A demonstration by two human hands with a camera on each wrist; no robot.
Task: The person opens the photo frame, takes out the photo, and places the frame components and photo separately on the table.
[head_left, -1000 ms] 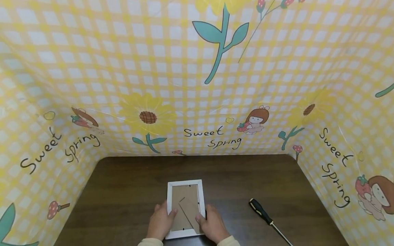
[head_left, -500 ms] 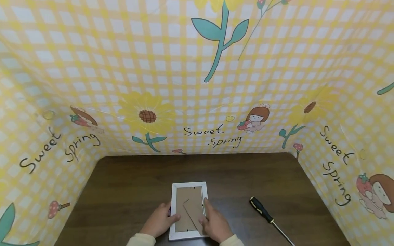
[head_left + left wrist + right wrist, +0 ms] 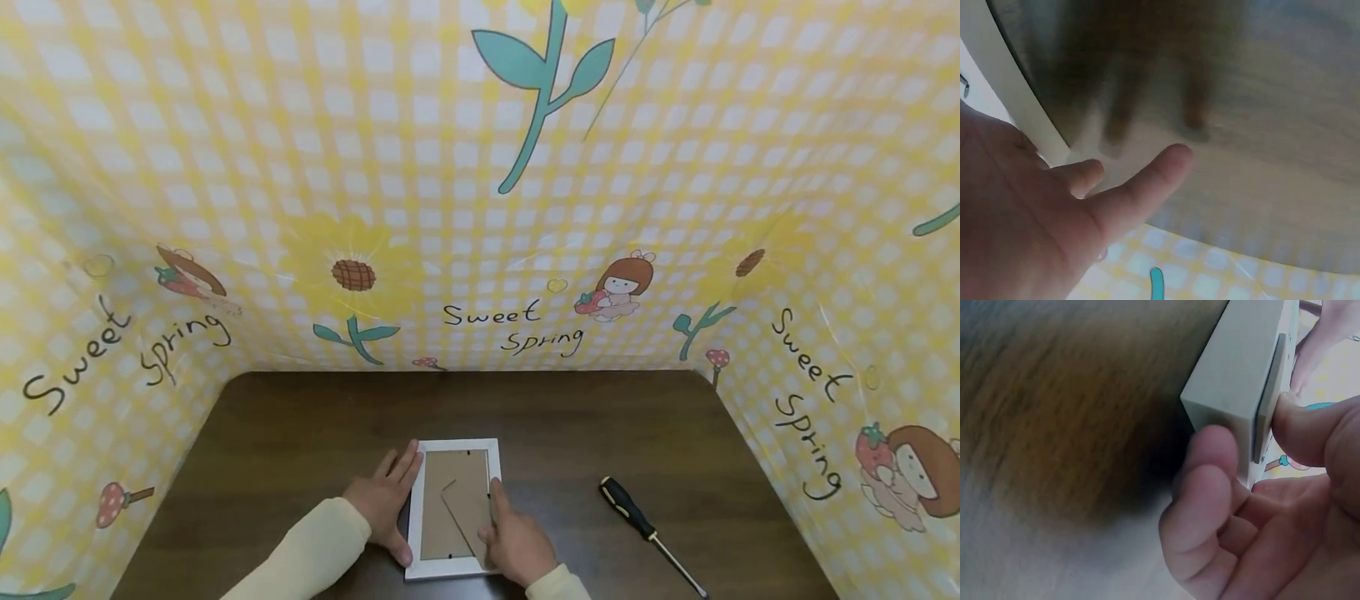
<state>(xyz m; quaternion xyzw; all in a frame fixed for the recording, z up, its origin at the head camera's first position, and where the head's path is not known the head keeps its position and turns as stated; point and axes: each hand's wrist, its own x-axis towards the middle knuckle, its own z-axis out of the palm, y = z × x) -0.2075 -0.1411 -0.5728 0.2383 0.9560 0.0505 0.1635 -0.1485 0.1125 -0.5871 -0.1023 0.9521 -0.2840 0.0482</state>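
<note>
Item: one rectangular white picture frame [image 3: 446, 570], lying back upward at the near middle of the dark brown wood-grain table [image 3: 300, 425], its long sides running away from the person.

Fitted within: one flat brown backing board [image 3: 468, 492], showing a bent dark line across its face and small black tabs along its edges.

Left hand [image 3: 381, 504]: resting at the frame's left side, fingers straight and extending toward the far left corner, thumb reaching toward the near left corner. The hand is spreading wide and gripping nothing.

Right hand [image 3: 517, 542]: holding the frame at its near right corner. The index finger is lying along the right edge; the thumb is pressing on the back, and in the right wrist view other fingers are curling beside the frame's outer side. The grip is closing about the frame's thickness.

Sleeves: two, cream-coloured, the left sleeve [image 3: 318, 542] covering more of its forearm in view than the right sleeve [image 3: 558, 583].

Screwdriver [image 3: 633, 512]: one, black handle with yellow accents and a metal shaft, lying on the table well to the right of the frame, its tip pointing toward the near right.

Surround: yellow-and-white checked cloth [image 3: 420, 167], bearing printed flowers and "Sweet Spring" lettering, standing behind and along both sides.
</note>
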